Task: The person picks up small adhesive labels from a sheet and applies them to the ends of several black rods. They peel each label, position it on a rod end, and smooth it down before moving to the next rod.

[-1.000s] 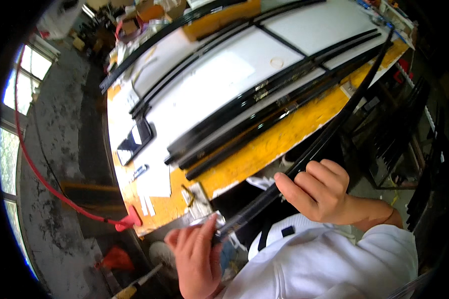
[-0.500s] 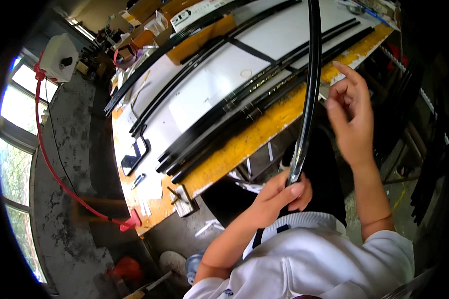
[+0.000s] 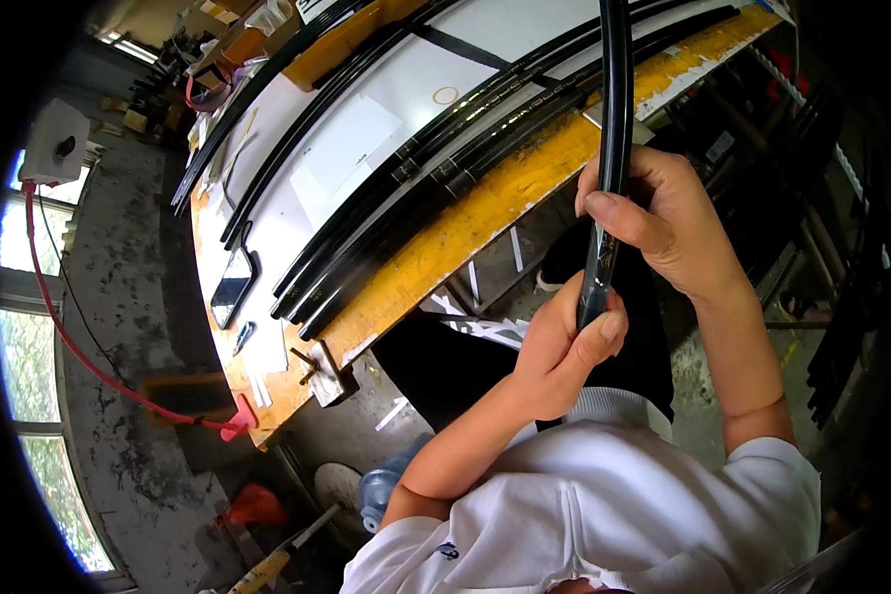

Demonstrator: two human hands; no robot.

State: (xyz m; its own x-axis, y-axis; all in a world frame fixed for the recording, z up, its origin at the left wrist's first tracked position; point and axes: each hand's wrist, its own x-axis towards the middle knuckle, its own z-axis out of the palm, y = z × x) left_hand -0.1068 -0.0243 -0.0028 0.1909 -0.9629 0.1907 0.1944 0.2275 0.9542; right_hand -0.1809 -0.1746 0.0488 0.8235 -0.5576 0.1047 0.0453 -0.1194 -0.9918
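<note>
A long glossy black rod point(image 3: 616, 89) stands tilted in front of me, its upper end running out of the top of the picture. My left hand point(image 3: 554, 351) is closed round its lower end, thumb on the near side. Higher up, my right hand point(image 3: 668, 218) pinches the same rod, thumb in front and fingers behind it. Something shiny, perhaps clear film, covers the stretch between the hands. Several similar black rods point(image 3: 371, 223) lie side by side on the table, near its yellow-stained edge point(image 3: 510, 183).
Toward the table's left end lie a phone point(image 3: 234, 287), a small cutter-like tool point(image 3: 245, 338) and a block with metal pins point(image 3: 323, 376). A red hose point(image 3: 99, 378) hangs from a white box point(image 3: 55, 144). A bluish plastic bottle point(image 3: 378, 490) is on the floor.
My right hand, open and apart from the rod before, has come left and closed on it. My left hand has risen slightly, still holding the lower end. The view has shifted.
</note>
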